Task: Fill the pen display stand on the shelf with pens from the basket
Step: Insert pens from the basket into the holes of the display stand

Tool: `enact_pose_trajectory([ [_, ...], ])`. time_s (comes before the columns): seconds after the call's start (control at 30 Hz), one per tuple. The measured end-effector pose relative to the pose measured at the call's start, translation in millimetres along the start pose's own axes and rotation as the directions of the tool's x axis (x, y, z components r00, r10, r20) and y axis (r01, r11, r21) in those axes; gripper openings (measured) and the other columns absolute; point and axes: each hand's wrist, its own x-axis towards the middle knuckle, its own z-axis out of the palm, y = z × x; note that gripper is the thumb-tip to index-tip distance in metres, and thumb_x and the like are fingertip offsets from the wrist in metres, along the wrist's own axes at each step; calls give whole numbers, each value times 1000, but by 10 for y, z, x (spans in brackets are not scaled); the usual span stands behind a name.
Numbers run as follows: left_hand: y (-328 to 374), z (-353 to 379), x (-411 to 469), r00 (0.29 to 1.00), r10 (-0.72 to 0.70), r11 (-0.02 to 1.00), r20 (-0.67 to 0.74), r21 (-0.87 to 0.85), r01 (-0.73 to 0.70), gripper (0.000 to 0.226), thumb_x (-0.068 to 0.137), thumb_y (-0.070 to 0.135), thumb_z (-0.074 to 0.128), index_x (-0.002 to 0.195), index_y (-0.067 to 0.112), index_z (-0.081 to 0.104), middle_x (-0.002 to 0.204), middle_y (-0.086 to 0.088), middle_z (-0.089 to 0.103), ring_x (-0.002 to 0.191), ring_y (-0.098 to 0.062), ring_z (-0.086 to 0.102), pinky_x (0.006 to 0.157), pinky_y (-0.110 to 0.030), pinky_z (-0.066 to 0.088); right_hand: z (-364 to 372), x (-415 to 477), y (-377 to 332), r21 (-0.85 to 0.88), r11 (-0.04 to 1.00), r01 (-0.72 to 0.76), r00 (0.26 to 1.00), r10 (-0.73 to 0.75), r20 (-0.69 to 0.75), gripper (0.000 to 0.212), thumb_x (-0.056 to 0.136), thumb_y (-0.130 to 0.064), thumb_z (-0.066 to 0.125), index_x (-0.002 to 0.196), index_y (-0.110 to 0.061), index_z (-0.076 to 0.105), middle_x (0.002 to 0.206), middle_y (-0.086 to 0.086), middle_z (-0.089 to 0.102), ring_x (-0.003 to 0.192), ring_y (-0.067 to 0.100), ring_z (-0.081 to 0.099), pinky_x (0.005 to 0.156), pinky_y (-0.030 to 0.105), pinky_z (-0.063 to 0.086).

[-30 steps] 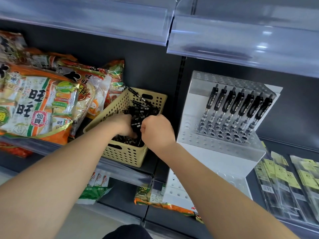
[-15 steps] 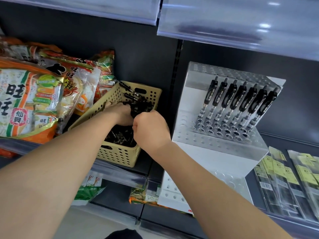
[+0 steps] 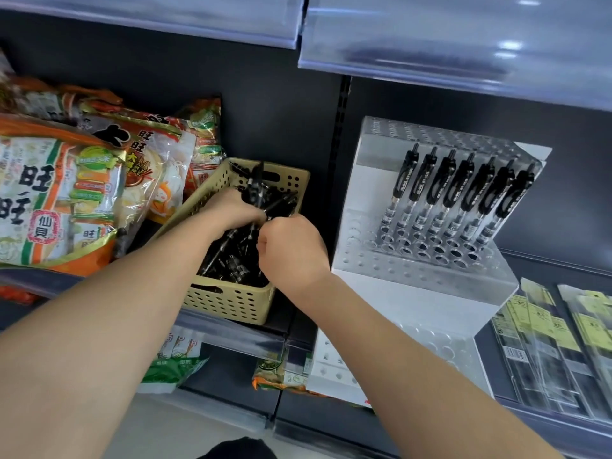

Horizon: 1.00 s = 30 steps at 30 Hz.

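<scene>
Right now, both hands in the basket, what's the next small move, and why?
Probably pull one pen from the bunch with the right hand and carry it to the stand. The left hand grips that bunch in the basket, and the stand's front holes are empty.

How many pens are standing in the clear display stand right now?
7 pens, side by side in one leaning row in the display stand, left to right. Holes in front are empty; none looks hidden.
</scene>
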Motion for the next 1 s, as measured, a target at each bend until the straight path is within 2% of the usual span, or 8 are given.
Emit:
enact_pose_trajectory([
  [0.13,53,-94,-109,1000,17,926,-8,-378,-19,26,62,8,74,87,8,65,87,-8,67,92,-27,63,81,-35,50,16,3,12,25,1000,-6,1000,6,8,20,90,-8,50,101,-12,67,94,8,63,104,20,48,77,35,52],
  [0.3,94,-205,-229,988,150,817,-41,-558,-147,16,74,9,75,86,10,64,70,-8,70,61,-15,63,83,-34,50,39,-9,10,60,998,-2,1000,2,-10,18,92,-13,50,86,-12,67,84,5,65,97,20,52,70,33,51],
  [0.37,78,-228,-284,986,155,779,-62,-606,-161,19,79,15,74,94,9,65,74,-5,72,59,-13,59,85,-36,47,49,-5,12,123,992,-17,999,21,-30,21,92,-20,52,80,-14,67,79,3,66,90,21,57,68,31,50],
  [0.47,71,-265,-406,988,142,683,-54,-717,-137,23,85,12,69,106,5,63,77,-3,74,66,-17,57,68,-35,49,27,-24,-1,308,951,-25,989,68,-130,18,92,-25,54,90,-19,71,84,-1,70,88,21,62,77,36,53],
  [0.6,86,-291,-582,985,161,637,-60,-757,-150,11,85,11,68,95,13,63,73,6,70,54,0,61,47,-13,47,-142,-5,-61,634,768,-95,965,227,-130,33,96,-28,54,127,-20,58,84,-16,64,83,3,59,77,21,49],
  [0.7,95,-352,-698,975,224,628,-14,-763,-155,11,85,8,66,91,16,61,64,8,68,52,-7,58,46,-20,46,-265,121,-105,828,540,-150,927,368,-73,49,94,-32,56,138,-14,44,80,-17,57,89,11,62,87,32,51],
  [0.8,81,-453,-765,921,377,642,101,-745,-181,10,85,0,62,92,6,59,72,-7,64,51,-16,48,46,-25,39,-378,223,-101,893,416,-174,906,423,-21,39,92,-34,60,123,-15,47,81,-10,59,74,11,62,77,32,52],
  [1.0,123,-538,-870,848,468,721,249,-662,-204,10,86,-1,60,88,9,58,67,-6,62,50,-17,45,50,-27,36,-548,275,-38,930,350,-117,898,436,-51,14,90,-27,65,82,-20,55,68,-4,55,53,11,49,54,25,45],
])
